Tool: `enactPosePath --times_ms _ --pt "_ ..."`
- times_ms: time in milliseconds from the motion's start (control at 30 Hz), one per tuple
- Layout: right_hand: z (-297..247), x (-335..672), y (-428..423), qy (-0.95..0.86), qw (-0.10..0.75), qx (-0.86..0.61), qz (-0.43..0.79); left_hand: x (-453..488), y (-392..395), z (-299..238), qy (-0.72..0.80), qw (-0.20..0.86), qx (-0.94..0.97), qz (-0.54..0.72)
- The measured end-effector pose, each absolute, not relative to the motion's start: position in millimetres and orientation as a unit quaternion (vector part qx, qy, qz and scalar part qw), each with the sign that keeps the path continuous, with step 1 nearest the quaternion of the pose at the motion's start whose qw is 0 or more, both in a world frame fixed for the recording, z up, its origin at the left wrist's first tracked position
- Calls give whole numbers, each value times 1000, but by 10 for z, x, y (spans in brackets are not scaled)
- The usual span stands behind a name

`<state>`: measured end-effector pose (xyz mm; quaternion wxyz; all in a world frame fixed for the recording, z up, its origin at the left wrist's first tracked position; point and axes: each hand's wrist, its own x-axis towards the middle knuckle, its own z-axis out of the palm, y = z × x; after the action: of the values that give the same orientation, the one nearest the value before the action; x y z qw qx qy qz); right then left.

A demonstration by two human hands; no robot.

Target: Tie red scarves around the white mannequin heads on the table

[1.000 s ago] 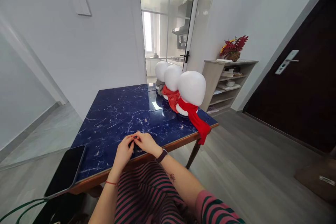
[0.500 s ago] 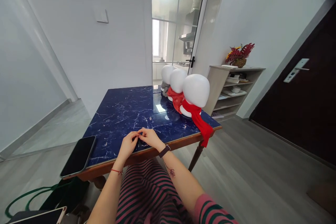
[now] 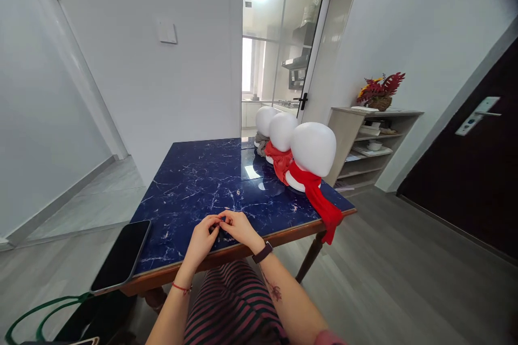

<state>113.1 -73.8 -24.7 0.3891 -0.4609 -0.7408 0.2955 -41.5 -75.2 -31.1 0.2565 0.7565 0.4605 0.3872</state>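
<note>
My left hand (image 3: 201, 240) and my right hand (image 3: 239, 227) rest together on the near edge of the blue marble table (image 3: 202, 183), fingertips meeting in a pinch; whatever lies between them is too small to make out. A dark watch sits on my right wrist and a red string on my left. Three white mannequin heads stand in a row at the table's right side: the nearest (image 3: 313, 149) wears a red scarf (image 3: 324, 206) that hangs over the edge, the middle one (image 3: 282, 132) an orange-red scarf, the far one a grey one.
A black phone (image 3: 122, 255) overhangs the table's near left corner. A green-handled bag (image 3: 36, 318) lies on the floor below. A shelf unit (image 3: 364, 145) with a flower basket stands at the right wall, beside a dark door. A glass door leads to a kitchen behind.
My hands stay pinched together at the table edge. The view has shifted, so everything sits slightly further right and lower in frame.
</note>
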Motion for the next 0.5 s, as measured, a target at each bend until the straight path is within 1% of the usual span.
enactPosePath --times_ms 500 --pt "-208 1132 -795 -739 374 -469 306 -391 -825 -247 470 272 750 377"
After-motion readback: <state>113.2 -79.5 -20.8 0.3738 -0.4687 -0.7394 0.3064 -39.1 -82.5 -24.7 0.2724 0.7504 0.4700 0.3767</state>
